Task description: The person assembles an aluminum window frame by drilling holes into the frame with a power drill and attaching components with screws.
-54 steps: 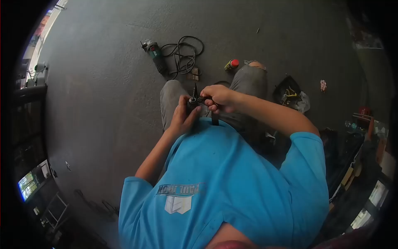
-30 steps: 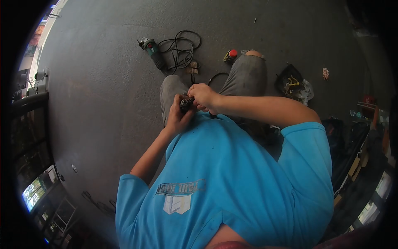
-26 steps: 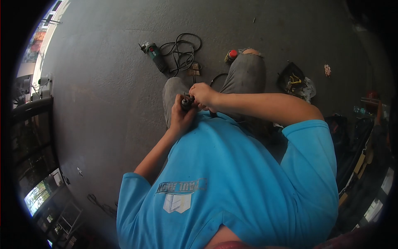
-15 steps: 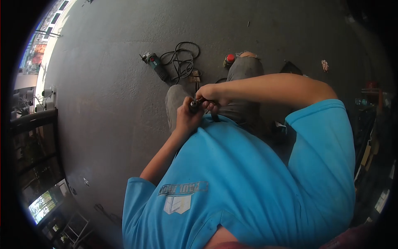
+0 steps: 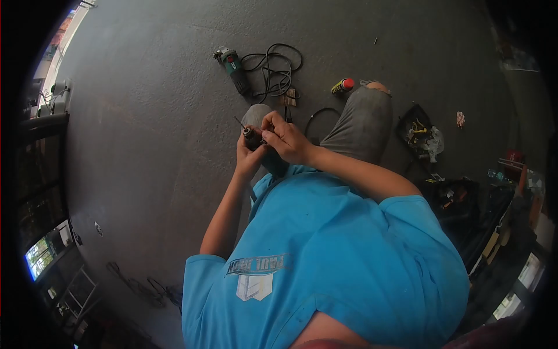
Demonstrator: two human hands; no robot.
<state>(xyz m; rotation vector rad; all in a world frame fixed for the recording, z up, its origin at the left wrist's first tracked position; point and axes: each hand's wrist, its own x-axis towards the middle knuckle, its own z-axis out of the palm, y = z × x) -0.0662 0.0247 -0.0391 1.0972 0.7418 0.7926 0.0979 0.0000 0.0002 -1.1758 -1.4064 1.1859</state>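
In front of my lap is a dark green power drill (image 5: 274, 164), tilted so that its chuck (image 5: 248, 133) faces up and left. A thin drill bit (image 5: 239, 123) sticks out of the chuck. My left hand (image 5: 249, 160) is closed around the front of the drill, just below the chuck. Close beside the chuck, on its right, my right hand (image 5: 286, 141) has its fingers curled in a pinch. Whatever it may hold is too small and hidden to name. Part of the drill's body lies behind my hands.
An angle grinder (image 5: 234, 72) lies on the floor ahead, its black cable (image 5: 278, 72) coiled beside it. A can with a red cap (image 5: 343, 86) lies near my right knee. Farther right are an open black case (image 5: 415, 131) with items inside and a small pinkish object (image 5: 460, 120).
The drill has tilted, so its bit and chuck now show at the upper left. My right elbow has dropped and my right hand has turned beside the chuck. The view has shifted.
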